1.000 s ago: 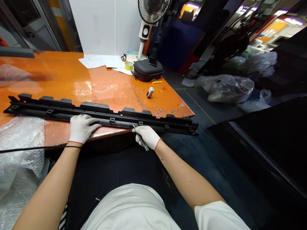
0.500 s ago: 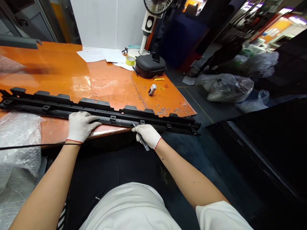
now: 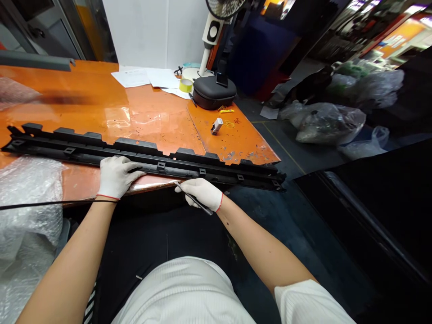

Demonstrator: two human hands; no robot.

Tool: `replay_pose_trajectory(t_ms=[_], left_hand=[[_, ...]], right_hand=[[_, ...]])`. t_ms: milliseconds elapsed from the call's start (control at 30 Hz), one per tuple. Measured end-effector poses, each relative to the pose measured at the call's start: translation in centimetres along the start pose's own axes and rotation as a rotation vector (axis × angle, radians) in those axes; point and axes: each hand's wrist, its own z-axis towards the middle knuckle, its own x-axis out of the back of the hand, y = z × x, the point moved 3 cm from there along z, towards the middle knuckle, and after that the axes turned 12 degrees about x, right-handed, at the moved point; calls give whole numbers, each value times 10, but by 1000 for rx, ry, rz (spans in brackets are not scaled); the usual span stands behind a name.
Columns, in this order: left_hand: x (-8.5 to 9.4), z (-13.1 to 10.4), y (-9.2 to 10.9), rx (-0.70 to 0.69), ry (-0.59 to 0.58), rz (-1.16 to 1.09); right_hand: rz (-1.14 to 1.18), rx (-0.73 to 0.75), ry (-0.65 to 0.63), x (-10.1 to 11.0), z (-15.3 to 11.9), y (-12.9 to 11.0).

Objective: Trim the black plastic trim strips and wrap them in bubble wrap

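Observation:
A long black plastic trim strip [image 3: 182, 167] with raised tabs and small square clip mounts lies along the front edge of the orange table. My left hand [image 3: 115, 174], in a white glove, grips its near edge left of the middle, thumb pointing right. My right hand [image 3: 202, 193], gloved too, is closed around a slim utility knife [image 3: 202, 206]. The knife's tip points up and left, just below the strip's near edge, and its dark rear end sticks out under the palm. Whether the tip touches anything, I cannot tell.
The orange table [image 3: 162, 117] carries papers [image 3: 131, 77], yellow tape [image 3: 185, 85], a black case [image 3: 214, 92], a small white-and-black object [image 3: 216, 126] and scattered scraps. A fan [image 3: 211, 33] stands behind. Bubble wrap [image 3: 30, 193] hangs at the left; a black cable [image 3: 50, 204] crosses there.
My right hand has drawn the knife left and a little toward me, off the strip's near face. My left hand keeps its hold on the strip. The view has shifted slightly.

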Motion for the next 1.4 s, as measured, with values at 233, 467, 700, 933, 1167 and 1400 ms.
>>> replay_pose_trajectory(t_ms=[233, 467, 700, 933, 1167, 1400], left_hand=[[-1, 0, 1, -25, -1, 6], [5, -5, 0, 5, 169, -77], [3, -2, 1, -76, 30, -134], [2, 2, 0, -115, -27, -137], [3, 2, 2, -101, -24, -120], [1, 2, 2, -103, -23, -104]], right_hand=[[-940, 27, 271, 13, 9, 1], [-1011, -2, 262, 60, -11, 17], [-778, 17, 411, 106, -45, 39], [-36, -11, 445, 63, -43, 36], [112, -135, 243, 20, -25, 14], [92, -139, 231, 14, -17, 15]])
